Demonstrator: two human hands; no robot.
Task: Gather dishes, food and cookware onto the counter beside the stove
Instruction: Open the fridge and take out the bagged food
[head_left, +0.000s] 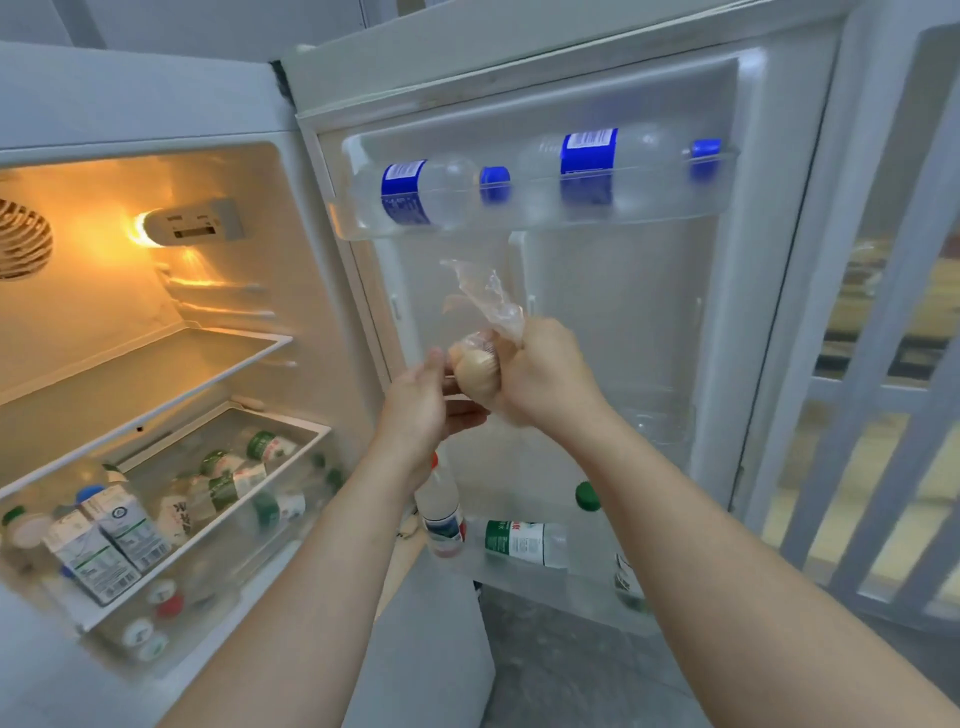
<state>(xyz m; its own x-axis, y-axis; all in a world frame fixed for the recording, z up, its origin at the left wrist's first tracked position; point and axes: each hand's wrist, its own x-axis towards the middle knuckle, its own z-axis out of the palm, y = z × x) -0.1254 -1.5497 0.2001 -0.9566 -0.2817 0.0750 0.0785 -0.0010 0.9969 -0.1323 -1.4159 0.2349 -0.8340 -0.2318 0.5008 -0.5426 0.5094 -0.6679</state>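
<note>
I stand before an open fridge. My right hand (545, 374) is closed around a clear plastic bag (488, 301) holding pale round food items, perhaps eggs (472, 366). The bag's loose top sticks up above my fist. My left hand (421, 400) is held just left of and under the bag, fingers apart, touching its underside. Both hands are in front of the inner face of the fridge door (623, 312).
The top door shelf (535, 208) holds two lying water bottles with blue labels. The bottom door shelf (524, 540) holds green-labelled bottles. Inside the fridge a lower shelf (171, 499) holds cartons and several bottles. A white gate (872, 415) stands at the right.
</note>
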